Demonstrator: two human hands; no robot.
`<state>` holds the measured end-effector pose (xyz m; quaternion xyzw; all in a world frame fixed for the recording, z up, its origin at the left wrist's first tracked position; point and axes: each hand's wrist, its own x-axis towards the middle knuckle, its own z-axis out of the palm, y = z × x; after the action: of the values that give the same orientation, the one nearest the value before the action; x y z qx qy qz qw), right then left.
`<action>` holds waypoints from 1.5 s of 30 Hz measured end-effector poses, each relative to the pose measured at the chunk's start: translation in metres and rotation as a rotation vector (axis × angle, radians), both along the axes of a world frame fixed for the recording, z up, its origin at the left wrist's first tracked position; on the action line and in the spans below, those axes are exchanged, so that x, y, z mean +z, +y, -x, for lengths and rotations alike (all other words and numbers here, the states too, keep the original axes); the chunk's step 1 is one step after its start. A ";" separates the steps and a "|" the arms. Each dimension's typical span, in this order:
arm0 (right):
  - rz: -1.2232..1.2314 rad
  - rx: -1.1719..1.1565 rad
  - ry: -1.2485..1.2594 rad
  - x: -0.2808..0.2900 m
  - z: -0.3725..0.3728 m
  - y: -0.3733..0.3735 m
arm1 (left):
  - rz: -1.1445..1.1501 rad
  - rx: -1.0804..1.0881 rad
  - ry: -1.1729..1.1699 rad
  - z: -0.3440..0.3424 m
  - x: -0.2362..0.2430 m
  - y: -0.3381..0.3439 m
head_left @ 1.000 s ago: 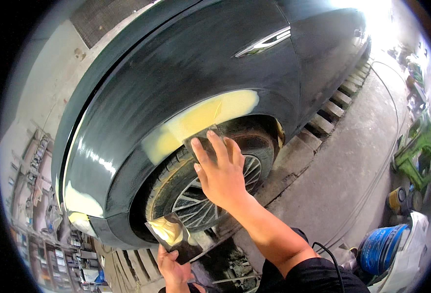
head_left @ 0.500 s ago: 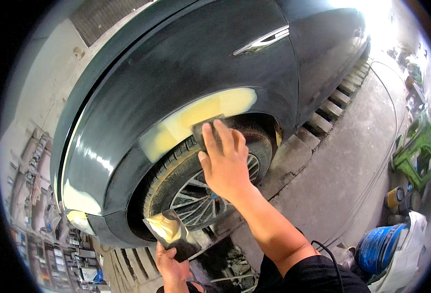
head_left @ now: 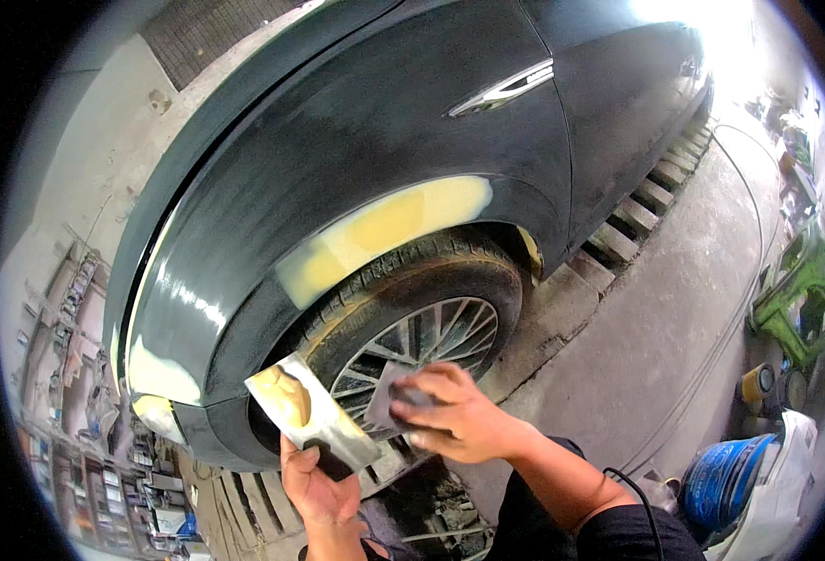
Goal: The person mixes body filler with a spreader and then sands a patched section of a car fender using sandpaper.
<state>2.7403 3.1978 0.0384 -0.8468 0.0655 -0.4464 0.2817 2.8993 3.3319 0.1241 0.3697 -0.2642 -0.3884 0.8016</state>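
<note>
My left hand grips the lower end of a flat mixing plate that carries a mound of yellow body filler. Just right of the plate, my right hand, blurred by motion, pinches a thin greyish filler spreader in front of the wheel. Above both hands is the dark fender of a car. A smooth yellow filler patch with pale edges runs along its wheel arch. The tire and spoked wheel stand under the arch.
Brick-like blocks line the floor beside the car. At the right stand a blue bucket, a small can and a green plastic frame. A hose crosses the floor. Cluttered shelves fill the left side.
My right hand has come down from the filler patch to beside the plate, with the spreader in it. My left hand has tilted the plate and shifted it slightly. The yellow patch shows fully.
</note>
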 end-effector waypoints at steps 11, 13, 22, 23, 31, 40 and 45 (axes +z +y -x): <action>0.125 -0.873 -0.088 0.088 -0.059 -0.062 | -0.061 0.071 0.049 -0.012 -0.017 0.022; 0.123 -0.881 -0.077 0.089 -0.065 -0.062 | -0.076 0.107 0.073 -0.009 -0.015 0.021; 0.091 -0.850 -0.048 0.043 -0.071 -0.060 | -0.090 0.097 0.079 -0.016 -0.023 0.025; 0.093 -0.863 -0.040 0.040 -0.068 -0.057 | -0.091 0.090 0.082 -0.016 -0.024 0.027; 0.022 -0.975 -0.115 0.068 -0.044 -0.090 | -0.082 0.103 0.081 -0.017 -0.022 0.033; -0.031 -0.888 -0.027 0.057 -0.074 -0.046 | -0.087 0.012 0.035 -0.021 -0.024 0.036; -0.122 -0.528 -0.191 0.049 -0.046 -0.012 | -0.096 0.046 0.061 -0.016 -0.021 0.027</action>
<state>2.7867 3.1860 0.0870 -0.7362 0.2837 -0.5770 0.2112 2.9157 3.3589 0.1035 0.4018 -0.2119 -0.3935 0.7993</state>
